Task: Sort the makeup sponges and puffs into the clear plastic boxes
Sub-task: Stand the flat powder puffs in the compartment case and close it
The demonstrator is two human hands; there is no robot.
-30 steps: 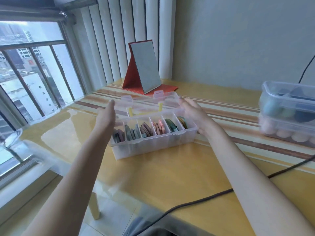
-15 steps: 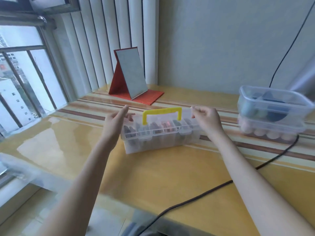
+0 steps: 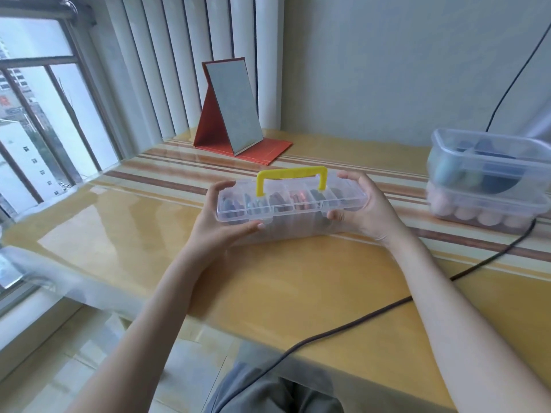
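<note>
Head view: compartment box (image 3: 290, 204) between left hand (image 3: 219, 223) and right hand (image 3: 368, 208).

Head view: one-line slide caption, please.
Both hands, left and right, grip the closed yellow-handled divided box on the table.

- I see a clear, smooth plastic box (image 3: 286, 204) with a shiny yellow plastic handle (image 3: 291, 177).
- The bench (image 3: 298, 269) looks glossy, like glass over yellow.
- The stacked tubs (image 3: 489, 177) are see-through plastic.
- The mirror stand (image 3: 208, 126) looks matt red.
</note>
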